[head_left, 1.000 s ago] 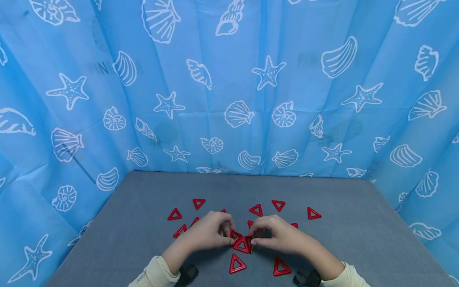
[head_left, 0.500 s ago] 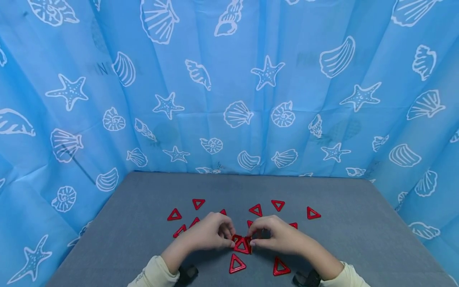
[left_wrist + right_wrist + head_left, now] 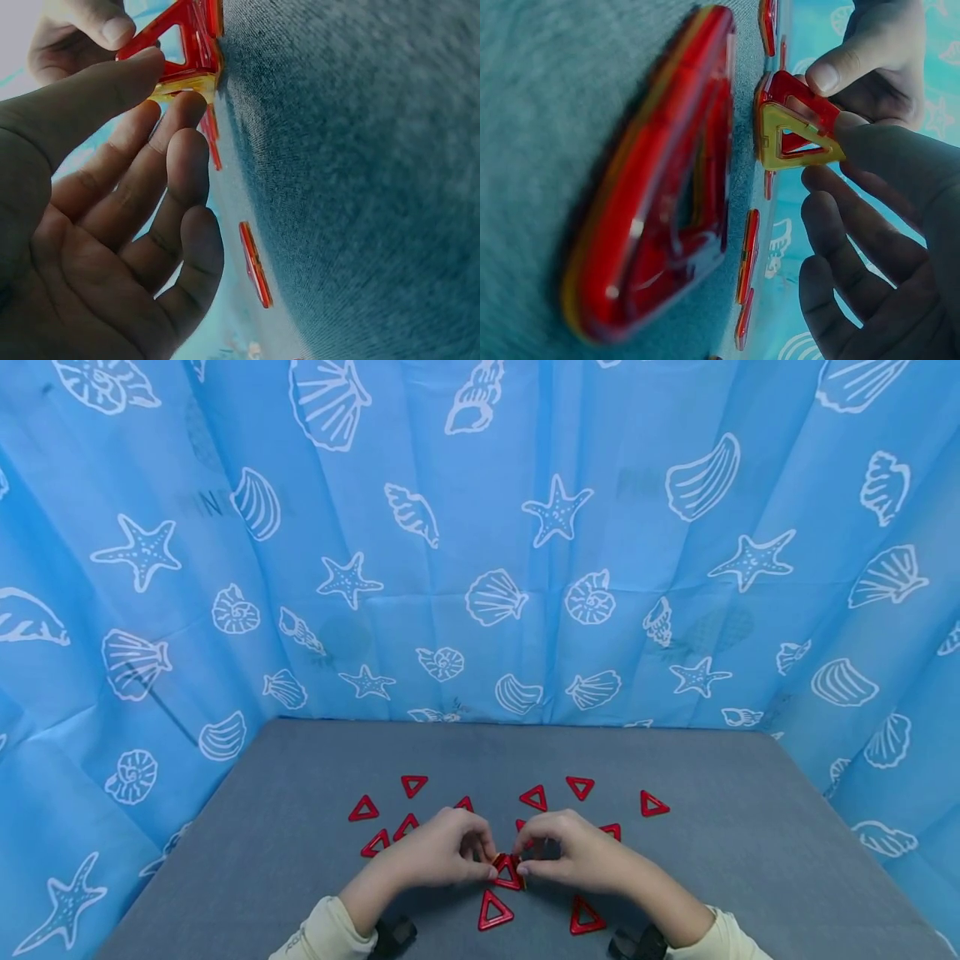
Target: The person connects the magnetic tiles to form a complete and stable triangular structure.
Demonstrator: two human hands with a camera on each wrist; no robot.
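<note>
Both hands have come a little closer together since a second ago, and the left piece of the small standing shape [image 3: 507, 884] has tipped in toward its front piece. Starting at the left, we see a blue curtain [image 3: 442, 552] with white shells and starfish. It has dim letters [image 3: 213, 505] on it; we can read I and N, but the rest is too pale. Below is the gray table [image 3: 315, 760], with some flat red triangles [image 3: 364, 816] lying on its left part. Next we see a cream sleeve [image 3: 328, 933] with dark marks too tiny to read. Then comes the left hand [image 3: 438, 850]. Its thumb and pointer finger are almost together, pinching the shape's left side, and its other fingers are loosely bent. In the middle, the shape stands on the table, right between the fingertips of both hands. We see red on its front, and yellow on one side in the right wrist view. One flat triangle [image 3: 497, 923] lies just on its near side. After that we reach the right hand [image 3: 573, 850]. Its thumb and pointer finger are close together too, pinching the shape's right side at a corner. Another flat triangle [image 3: 587, 929] lies on the near side of that hand. More red triangles lie past it, and the farthest one [image 3: 644, 803] is well off to the right.
</note>
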